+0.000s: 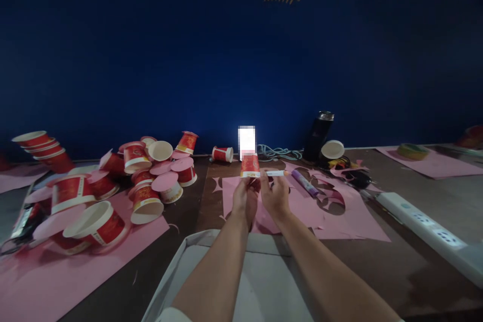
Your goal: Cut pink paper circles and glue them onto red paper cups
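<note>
A red paper cup [249, 162] is in my left hand [246, 200], whose fingers are closed about its white rim. That rim points down towards me, and a pale pink patch shows at the cup's far end. My right hand [275, 196] is closed on a slim white pen [276, 173] with an orange end, held sideways just right of the cup. Whether its fingertips also touch the cup, I cannot tell. Pink paper [264, 219] lies beneath both hands. Right of the pen rests a purple tube [305, 183], beside cut-out pink scraps [332, 198].
Many red cups [145, 201], several with pink discs, crowd the left side. One cup [222, 154] lies near the blue wall [226, 60]. A dark flask [319, 136], pale cable [279, 152] and power strip [422, 221] are to the right. A grey box [264, 271] sits below my arms.
</note>
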The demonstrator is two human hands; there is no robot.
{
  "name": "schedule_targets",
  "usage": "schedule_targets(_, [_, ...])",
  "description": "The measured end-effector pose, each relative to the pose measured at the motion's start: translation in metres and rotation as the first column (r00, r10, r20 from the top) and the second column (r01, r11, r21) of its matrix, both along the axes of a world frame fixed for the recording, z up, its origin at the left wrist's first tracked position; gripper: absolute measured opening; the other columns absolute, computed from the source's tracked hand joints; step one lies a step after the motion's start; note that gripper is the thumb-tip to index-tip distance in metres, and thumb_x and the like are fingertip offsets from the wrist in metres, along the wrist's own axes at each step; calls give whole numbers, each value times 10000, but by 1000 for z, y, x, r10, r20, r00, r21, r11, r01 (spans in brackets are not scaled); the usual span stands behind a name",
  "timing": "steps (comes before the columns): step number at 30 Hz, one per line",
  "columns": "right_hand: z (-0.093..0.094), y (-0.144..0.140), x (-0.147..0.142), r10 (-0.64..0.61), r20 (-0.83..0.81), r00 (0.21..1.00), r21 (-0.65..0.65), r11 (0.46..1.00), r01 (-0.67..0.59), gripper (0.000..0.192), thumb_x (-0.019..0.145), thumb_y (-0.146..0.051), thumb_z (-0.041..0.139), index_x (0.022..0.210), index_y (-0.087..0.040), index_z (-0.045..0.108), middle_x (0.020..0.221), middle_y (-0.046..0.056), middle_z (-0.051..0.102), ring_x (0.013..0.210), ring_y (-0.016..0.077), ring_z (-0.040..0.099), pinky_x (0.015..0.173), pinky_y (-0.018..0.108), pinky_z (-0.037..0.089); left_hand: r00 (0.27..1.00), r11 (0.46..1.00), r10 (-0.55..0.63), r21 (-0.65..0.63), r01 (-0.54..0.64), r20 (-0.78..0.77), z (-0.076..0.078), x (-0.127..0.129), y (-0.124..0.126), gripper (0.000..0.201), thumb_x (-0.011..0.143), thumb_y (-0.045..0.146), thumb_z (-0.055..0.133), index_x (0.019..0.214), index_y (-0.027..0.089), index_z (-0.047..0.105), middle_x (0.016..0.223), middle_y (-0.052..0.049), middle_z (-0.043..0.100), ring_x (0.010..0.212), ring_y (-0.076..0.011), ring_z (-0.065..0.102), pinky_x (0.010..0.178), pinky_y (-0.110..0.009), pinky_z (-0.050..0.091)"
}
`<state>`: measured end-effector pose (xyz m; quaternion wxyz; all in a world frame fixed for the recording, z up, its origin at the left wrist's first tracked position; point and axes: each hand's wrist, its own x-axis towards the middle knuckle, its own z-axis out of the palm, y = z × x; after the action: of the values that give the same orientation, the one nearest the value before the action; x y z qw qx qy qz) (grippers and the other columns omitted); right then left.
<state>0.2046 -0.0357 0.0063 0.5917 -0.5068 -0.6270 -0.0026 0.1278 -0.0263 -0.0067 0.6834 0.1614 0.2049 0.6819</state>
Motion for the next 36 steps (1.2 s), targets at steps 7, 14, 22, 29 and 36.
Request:
schedule_targets(7, [2, -1, 1, -33, -65, 997, 68, 997, 37, 250, 906, -333, 451, 947, -174, 639, 921, 92, 662, 876, 214, 596, 820, 360, 454, 989, 993, -44, -100, 59, 141, 4, -5, 0, 32, 696, 174, 575, 703, 154, 598, 709, -34, 617, 702, -134, 588, 826, -294, 450])
schedule_targets(14, [2, -3, -2, -9, -11, 1000, 16, 1000, 9, 246, 905, -336, 447, 881, -173, 629, 856, 80, 654, 776, 197, 583, 759, 341, 452, 982, 988, -11, -148, 39, 188, 8, -9, -2, 76, 714, 145, 542, 661, 158, 595, 680, -36, 617, 681, -134, 588, 792, -279, 461])
schedule_targets(22, [-3, 2, 1, -54, 23, 998, 18, 998, 54, 258, 910, -346, 435, 911, -166, 621, 865, 81, 657, 793, 203, 588, 763, 348, 447, 983, 994, -7, -107, 27, 184, 7, -7, -2, 74, 714, 145, 553, 682, 135, 619, 681, -43, 622, 658, -124, 579, 741, -262, 450])
schedule_targets(29, [-2, 1, 0, -20, 24, 1000, 19, 1000, 20, 254, 904, -348, 448, 891, -169, 627, 834, 78, 655, 770, 201, 586, 750, 345, 448, 986, 994, 1, -112, 18, 169, 5, -7, -1, 34, 705, 154, 581, 705, 137, 610, 675, -34, 619, 644, -119, 578, 717, -259, 446])
schedule_targets(36, [-4, 2, 1, -15, 16, 1000, 25, 1000, 15, 241, 903, -341, 460, 896, -173, 633, 842, 73, 666, 758, 192, 599, 743, 336, 456, 991, 993, 11, -116, 4, 130, 6, -7, -1, 35, 673, 167, 597, 698, 143, 602, 683, -31, 616, 645, -118, 574, 701, -254, 448])
